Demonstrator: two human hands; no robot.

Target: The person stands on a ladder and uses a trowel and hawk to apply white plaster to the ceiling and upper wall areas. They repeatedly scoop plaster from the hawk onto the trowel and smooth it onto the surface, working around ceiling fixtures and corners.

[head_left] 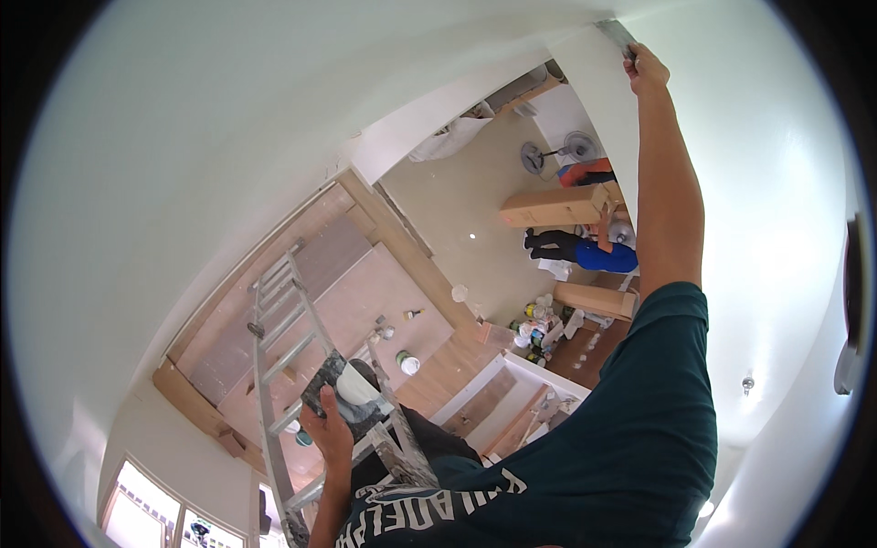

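High at the upper right, my right hand (647, 68) is closed round the handle of a wide putty knife (615, 36). Its flat grey blade lies at the corner edge of the white wall (594, 68); whether it presses on the surface I cannot tell. My right arm is stretched out fully. Low in the middle, my left hand (330, 426) grips a dark, smeared putty board (322, 376) by its near edge, thumb on top. A smooth mound of white putty (355, 385) sits on that board. Just beneath stands an aluminium stepladder (285, 334), which my body leans over.
Far below, a person in a blue top (598, 256) is beside a long cardboard box (553, 207). Standing fans (533, 157) are beyond. A white bucket (407, 363) stands on the covered floor, and several containers (533, 331) cluster farther right. A ceiling light (747, 385) is at the right.
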